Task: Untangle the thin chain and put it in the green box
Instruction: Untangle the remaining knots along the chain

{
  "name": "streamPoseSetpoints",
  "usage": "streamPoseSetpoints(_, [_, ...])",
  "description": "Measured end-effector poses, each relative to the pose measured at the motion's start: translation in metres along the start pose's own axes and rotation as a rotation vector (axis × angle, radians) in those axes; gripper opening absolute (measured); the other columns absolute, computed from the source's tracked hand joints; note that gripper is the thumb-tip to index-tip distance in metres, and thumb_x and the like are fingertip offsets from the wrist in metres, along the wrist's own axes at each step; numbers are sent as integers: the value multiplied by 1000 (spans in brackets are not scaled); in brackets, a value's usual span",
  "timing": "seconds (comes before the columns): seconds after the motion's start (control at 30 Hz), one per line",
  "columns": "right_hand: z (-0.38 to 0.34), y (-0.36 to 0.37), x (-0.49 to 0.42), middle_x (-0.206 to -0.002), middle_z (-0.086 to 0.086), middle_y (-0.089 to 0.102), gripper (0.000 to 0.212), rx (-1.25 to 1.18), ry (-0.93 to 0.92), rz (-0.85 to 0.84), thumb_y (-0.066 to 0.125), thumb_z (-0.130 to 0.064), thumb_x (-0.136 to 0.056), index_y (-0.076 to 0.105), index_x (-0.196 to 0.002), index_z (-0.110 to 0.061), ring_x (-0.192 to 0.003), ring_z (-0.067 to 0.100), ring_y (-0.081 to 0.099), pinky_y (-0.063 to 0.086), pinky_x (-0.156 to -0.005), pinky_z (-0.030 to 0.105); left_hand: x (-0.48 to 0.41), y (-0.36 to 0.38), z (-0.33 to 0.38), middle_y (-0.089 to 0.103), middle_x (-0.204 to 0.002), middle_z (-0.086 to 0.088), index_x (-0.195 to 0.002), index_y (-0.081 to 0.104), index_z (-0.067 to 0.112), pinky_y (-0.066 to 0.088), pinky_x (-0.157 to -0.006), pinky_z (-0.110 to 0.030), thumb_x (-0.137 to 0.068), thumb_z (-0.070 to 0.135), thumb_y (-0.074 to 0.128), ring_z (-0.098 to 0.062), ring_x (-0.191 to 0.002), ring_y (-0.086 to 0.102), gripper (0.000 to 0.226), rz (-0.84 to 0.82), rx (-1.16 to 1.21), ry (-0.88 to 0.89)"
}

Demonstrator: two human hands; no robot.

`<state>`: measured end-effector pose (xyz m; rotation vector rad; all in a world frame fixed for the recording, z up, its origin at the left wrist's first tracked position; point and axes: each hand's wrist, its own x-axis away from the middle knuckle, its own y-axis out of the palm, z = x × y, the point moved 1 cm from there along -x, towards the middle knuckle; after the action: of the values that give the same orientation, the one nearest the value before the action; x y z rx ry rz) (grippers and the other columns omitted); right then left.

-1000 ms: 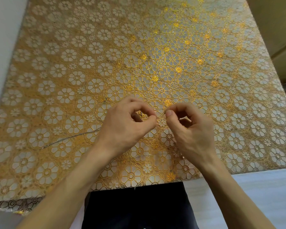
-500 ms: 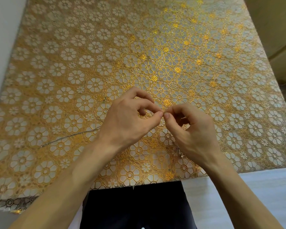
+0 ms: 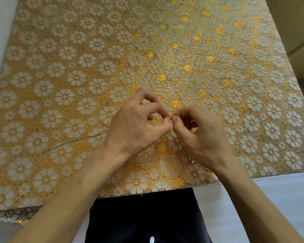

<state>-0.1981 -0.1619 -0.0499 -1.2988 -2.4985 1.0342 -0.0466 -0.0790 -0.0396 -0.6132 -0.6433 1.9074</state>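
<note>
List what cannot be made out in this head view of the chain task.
1. Tangle in the thin chain: head view, hidden behind the left hand and right hand pinching it.
2. No green box anywhere in the head view.
3. Chain links: too small against the patterned tablecloth.

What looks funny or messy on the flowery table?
Only the thin chain: one loose end trails left across the tablecloth while the left hand and right hand pinch the rest. Nothing looks spilled or broken.

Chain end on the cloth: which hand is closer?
Left. The chain end trails away leftward from the left hand; the right hand is farther, on the left hand's other side.
</note>
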Motion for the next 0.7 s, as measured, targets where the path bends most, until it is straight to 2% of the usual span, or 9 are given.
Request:
streamPoseSetpoints(0.13, [0, -1, 0, -83, -8, 69, 10, -46, 26, -9, 65, -25, -89, 71, -90, -16, -74, 10, 64, 51, -66, 25, 1, 0, 3, 55, -104, 15, -82, 73, 34, 54, -56, -34, -80, 46, 68, -5, -72, 59, 14, 10, -30, 10])
streamPoseSetpoints(0.27, [1, -1, 0, -82, -11, 62, 15, 54, -50, -53, 60, -30, -89, 68, -88, -17, -72, 8, 57, 49, -66, 27, 2, 0, 3, 53, -103, 17, -78, 69, 32, 54, -56, -32, -78, 46, 64, -6, -72, 60, 15, -37, -74, 14])
streamPoseSetpoints(0.4, [-3, -3, 0, -78, -16, 58, 16, 61, -76, -131, 57, -33, -88, 65, -86, -19, -70, 9, 56, 47, -64, 27, -1, -5, -2, 56, -102, 16, -75, 70, 32, 41, -58, -10, -71, 48, 64, -8, -75, 63, 17, -129, 82, -33])
streamPoseSetpoints(0.47, [-5, -3, 0, -75, -16, 61, 11, -19, -1, -162, 59, -30, -90, 65, -86, -21, -68, 7, 58, 47, -60, 23, 0, -6, -5, 57, -101, 14, -75, 70, 32, 39, -61, -7, -71, 46, 65, -9, -76, 64, 15, -129, 171, -63])
streamPoseSetpoints(0.57, [-7, -2, 0, -65, -19, 59, 12, -332, 223, -200, 63, -15, -96, 65, -85, -19, -54, 2, 51, 38, -50, 12, 0, -5, -5, 56, -101, 14, -77, 70, 31, 40, -61, -7, -74, 39, 69, -8, -78, 64, 9, -94, 184, -59])
streamPoseSetpoints(0.7, [-8, 1, 3, -66, -17, 59, 11, -390, 252, -181, 63, -14, -97, 66, -86, -16, -55, 1, 48, 37, -53, 15, 1, -7, -5, 57, -101, 13, -78, 71, 32, 38, -61, -6, -76, 41, 69, -8, -79, 62, 9, -95, 184, -65])
